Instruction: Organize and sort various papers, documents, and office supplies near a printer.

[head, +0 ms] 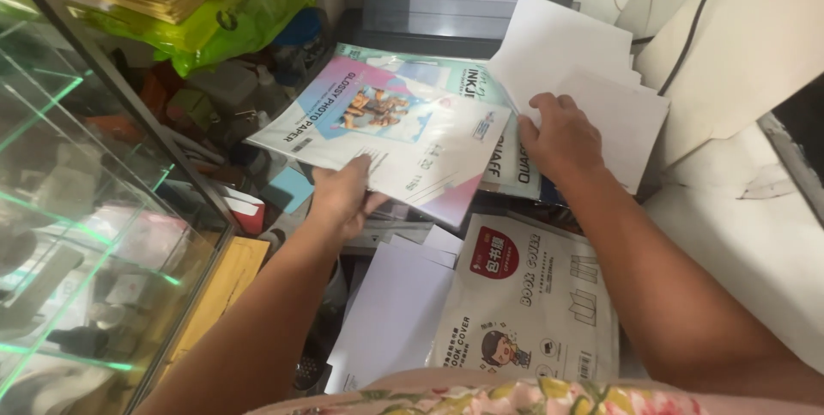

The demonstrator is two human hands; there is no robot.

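Observation:
My left hand (343,196) grips the near edge of a flat pack of glossy paper (403,127), white with pink and blue corners and a small photo on it, and holds it tilted above the pile. A second similar pack (506,162) lies under it. My right hand (560,134) rests on plain white sheets (592,80), its fingers curled over their left edge beside the packs.
A white packet with a red label and a cartoon figure (532,303) lies near me beside blank white sheets (390,312). A glass display case (77,209) stands at the left. A green plastic bag (240,12) and clutter lie behind. A dark printer (438,16) sits at the back.

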